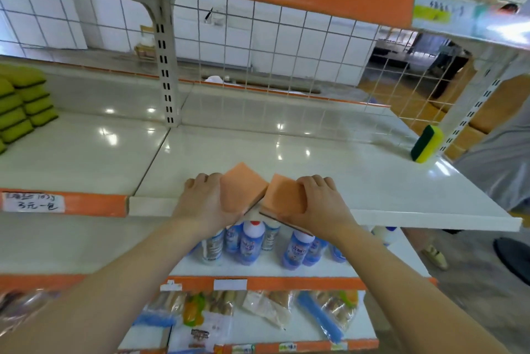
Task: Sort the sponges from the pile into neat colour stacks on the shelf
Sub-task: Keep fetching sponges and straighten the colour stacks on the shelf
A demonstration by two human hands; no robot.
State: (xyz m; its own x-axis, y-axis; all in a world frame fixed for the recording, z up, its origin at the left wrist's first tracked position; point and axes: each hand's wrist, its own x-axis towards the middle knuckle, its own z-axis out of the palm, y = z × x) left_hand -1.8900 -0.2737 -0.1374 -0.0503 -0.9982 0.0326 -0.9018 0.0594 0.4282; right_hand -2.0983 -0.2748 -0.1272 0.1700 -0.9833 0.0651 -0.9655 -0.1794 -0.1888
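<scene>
My left hand (202, 199) grips an orange sponge (243, 186) at the front edge of the white shelf (372, 181). My right hand (321, 201) grips a second orange sponge (282, 196), tilted so its dark scouring underside shows. The two sponges meet corner to corner above the shelf lip. Green sponges (23, 104) sit in neat stacks at the far left of the shelf. One yellow sponge with a green scouring side (426, 144) leans upright at the shelf's right end.
A slotted upright post (166, 67) and wire grid back (286, 47) close the rear of the shelf. Blue-labelled bottles (249, 242) stand on the shelf below, with bagged goods (258, 307) lower down. A handwritten price tag (31, 201) hangs at left.
</scene>
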